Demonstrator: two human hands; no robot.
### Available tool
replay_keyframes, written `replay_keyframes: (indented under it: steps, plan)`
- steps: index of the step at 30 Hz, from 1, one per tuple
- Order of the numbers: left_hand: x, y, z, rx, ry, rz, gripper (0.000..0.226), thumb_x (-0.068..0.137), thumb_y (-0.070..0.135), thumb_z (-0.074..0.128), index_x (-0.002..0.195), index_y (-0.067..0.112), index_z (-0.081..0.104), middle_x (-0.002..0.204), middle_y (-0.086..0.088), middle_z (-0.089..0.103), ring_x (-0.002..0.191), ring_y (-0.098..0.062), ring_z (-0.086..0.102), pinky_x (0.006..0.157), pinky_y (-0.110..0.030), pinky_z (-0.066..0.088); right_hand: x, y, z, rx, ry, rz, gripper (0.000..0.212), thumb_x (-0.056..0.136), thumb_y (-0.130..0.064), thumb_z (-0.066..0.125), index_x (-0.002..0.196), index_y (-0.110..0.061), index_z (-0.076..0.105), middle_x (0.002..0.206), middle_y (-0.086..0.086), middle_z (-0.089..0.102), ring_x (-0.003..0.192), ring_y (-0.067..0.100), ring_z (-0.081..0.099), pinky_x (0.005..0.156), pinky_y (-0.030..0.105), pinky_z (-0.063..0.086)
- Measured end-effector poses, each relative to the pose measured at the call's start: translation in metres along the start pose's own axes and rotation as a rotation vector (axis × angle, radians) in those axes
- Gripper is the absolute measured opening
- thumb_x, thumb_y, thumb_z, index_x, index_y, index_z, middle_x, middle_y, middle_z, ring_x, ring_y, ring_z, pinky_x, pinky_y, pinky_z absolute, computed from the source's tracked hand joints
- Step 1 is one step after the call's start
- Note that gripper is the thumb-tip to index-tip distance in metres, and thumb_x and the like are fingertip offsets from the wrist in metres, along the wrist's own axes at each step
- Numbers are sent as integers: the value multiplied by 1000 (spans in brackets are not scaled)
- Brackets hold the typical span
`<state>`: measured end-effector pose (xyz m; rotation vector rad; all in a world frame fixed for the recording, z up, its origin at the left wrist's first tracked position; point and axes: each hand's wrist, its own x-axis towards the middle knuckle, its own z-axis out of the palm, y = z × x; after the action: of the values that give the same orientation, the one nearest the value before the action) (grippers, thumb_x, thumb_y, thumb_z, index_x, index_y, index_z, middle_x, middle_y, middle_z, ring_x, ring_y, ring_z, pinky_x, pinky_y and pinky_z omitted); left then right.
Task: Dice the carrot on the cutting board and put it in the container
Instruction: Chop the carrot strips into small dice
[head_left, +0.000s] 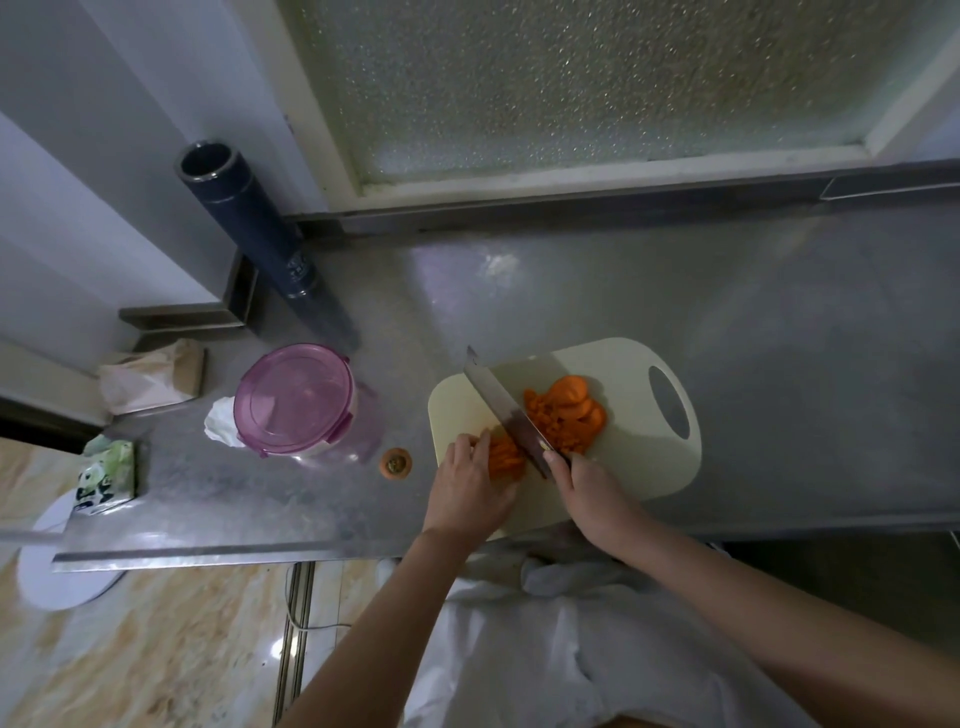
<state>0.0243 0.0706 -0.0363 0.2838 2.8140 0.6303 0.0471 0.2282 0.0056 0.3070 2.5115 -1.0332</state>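
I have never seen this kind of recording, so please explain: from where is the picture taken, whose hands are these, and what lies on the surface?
There is no machine here. A person wears one camera on the head; it looks down at their own two hands. On the metal counter lies a pale cutting board with carrot pieces. The right hand holds a knife across the board. The left hand presses down the carrot strips being cut. To the left stands the container, its pink lid closed, and a cut-off carrot end lies near it.
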Motion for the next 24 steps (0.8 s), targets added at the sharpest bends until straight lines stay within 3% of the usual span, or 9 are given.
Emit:
replay_keyframes:
  steps: [2,7,14,24]
  plan:
    - [1,1,3,47,-5,16,70,88,46,52,142,7,32,124,-10,41,116,-24,39,100,-32,34,0,-2,-1,-10,18,-7,45,100,-41,29,92,-6,57,82,12,59,87,33,60,69,32,39]
    - [3,6,5,58,77,17,41,89,34,55,119,7,54,107,-13,48,98,-29,48,84,-38,47,-5,-7,-3,-28,56,-19,47,100,-40,31,98,-2,58,94,21,63,91,35,59,75,35,42]
    - [3,12,5,-60,104,-104,36,93,33,51,122,13,53,111,-3,47,105,-18,43,87,-29,43,-12,-3,-1,-54,56,-38,47,100,-41,31,96,-4,59,90,18,64,88,32,60,66,29,35]
    - [7,12,8,-130,163,-114,21,89,15,56,107,11,66,93,-8,54,92,-24,51,69,-34,45,-14,-8,2,-136,26,-2,48,101,-40,28,98,-2,56,95,15,62,91,30,59,67,27,34]
